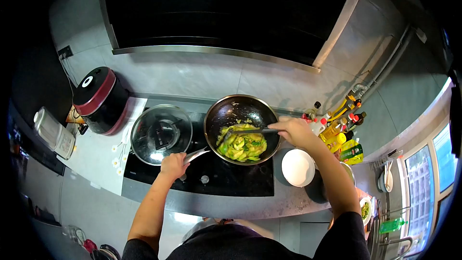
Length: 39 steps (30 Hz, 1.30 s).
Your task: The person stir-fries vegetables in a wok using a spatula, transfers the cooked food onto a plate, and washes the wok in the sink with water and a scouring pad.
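Observation:
A dark wok [237, 107] stands over the right side of the black cooktop [236, 183], tilted a little toward me. My left hand [173, 166] is closed around the wok's handle [196, 154]. Green and yellow sliced vegetables [244, 147] lie in the lower part of the wok. My right hand [294, 130] grips a dark spatula [255, 130], whose head is among the vegetables and partly hidden by them. Beside the wok, below my right forearm, sits a white bowl [298, 167].
A glass lid [162, 135] covers the left burner. Farther left are a rice cooker [100, 100] and a white appliance [54, 133]. Several sauce bottles [337, 132] crowd the right corner. A plate of food [365, 210] is near the right edge, and a range hood [216, 14] hangs above.

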Available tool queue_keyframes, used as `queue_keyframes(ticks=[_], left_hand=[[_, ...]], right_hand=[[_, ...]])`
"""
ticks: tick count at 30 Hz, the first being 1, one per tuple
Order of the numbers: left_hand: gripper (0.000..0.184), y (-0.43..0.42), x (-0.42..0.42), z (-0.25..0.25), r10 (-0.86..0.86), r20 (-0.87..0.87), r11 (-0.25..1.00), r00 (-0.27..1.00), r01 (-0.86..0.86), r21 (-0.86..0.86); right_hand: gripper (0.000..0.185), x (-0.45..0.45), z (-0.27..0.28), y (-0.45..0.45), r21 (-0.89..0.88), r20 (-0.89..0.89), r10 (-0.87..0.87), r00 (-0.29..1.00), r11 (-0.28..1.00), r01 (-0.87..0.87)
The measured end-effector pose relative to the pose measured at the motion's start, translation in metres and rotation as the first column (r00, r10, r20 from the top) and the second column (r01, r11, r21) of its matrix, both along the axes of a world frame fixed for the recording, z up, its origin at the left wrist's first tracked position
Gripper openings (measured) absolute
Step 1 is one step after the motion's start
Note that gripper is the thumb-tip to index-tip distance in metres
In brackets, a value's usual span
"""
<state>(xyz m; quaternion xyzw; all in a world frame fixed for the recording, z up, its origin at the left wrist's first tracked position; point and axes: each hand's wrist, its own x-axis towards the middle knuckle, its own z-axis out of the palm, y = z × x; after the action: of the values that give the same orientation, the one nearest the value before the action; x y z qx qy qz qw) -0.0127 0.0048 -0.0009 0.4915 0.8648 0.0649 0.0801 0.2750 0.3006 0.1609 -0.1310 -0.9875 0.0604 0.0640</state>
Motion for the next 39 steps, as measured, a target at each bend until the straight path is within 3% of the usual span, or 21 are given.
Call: queue_keyframes(ticks=[7,11,15,18,20,22,25,29,32,33,37,39], left_hand=[[0.030,0.000,0.000,0.001,0.002,0.019,1.000,1.000,-0.002,0.004],[0.030,0.001,0.000,0.001,-0.010,0.013,1.000,1.000,0.010,0.008],[0.031,0.001,0.001,0.004,-0.018,0.004,1.000,1.000,0.018,0.007],[0.031,0.000,0.001,0.002,-0.015,-0.007,1.000,1.000,0.015,0.001],[0.031,0.001,-0.001,-0.002,-0.018,-0.013,1.000,1.000,0.018,0.005],[0.031,0.000,-0.002,-0.006,-0.021,-0.018,1.000,1.000,0.022,0.017],[0.031,0.000,-0.002,-0.007,-0.017,-0.011,1.000,1.000,0.017,0.021],[0.030,0.001,0.000,-0.005,-0.022,-0.017,1.000,1.000,0.022,0.020],[0.030,0.000,0.001,-0.002,-0.021,-0.016,0.999,1.000,0.021,0.029],[0.030,-0.001,0.001,-0.001,-0.020,-0.010,0.999,1.000,0.021,0.034],[0.029,-0.001,0.002,0.000,-0.026,-0.015,0.998,1.000,0.027,0.050],[0.029,-0.001,0.001,-0.003,-0.031,-0.027,0.998,0.999,0.033,0.055]], right_hand=[[0.035,0.082,0.033,-0.043,0.223,0.051,-0.194,0.980,0.958,0.178],[0.032,0.072,-0.014,-0.044,0.303,0.007,-0.223,0.975,0.929,0.211],[0.030,0.066,-0.004,-0.065,0.129,-0.094,-0.263,0.960,0.953,0.274],[0.032,0.078,0.035,-0.090,0.093,0.059,-0.317,0.947,0.946,0.311],[0.036,0.071,0.011,-0.095,0.248,0.125,-0.239,0.963,0.947,0.203],[0.037,0.042,-0.007,-0.111,0.201,0.139,-0.333,0.933,0.932,0.302],[0.040,0.015,-0.045,-0.097,0.180,-0.054,-0.320,0.946,0.929,0.325],[0.040,0.040,-0.007,-0.085,0.243,-0.108,-0.324,0.940,0.908,0.341],[0.036,0.064,0.035,-0.072,0.305,0.043,-0.336,0.941,0.901,0.308],[0.035,0.063,0.031,-0.067,0.354,0.116,-0.333,0.936,0.894,0.275],[0.031,0.024,-0.031,-0.054,0.318,-0.139,-0.288,0.947,0.893,0.318],[0.028,0.026,-0.027,-0.055,0.310,-0.118,-0.393,0.912,0.858,0.410]])
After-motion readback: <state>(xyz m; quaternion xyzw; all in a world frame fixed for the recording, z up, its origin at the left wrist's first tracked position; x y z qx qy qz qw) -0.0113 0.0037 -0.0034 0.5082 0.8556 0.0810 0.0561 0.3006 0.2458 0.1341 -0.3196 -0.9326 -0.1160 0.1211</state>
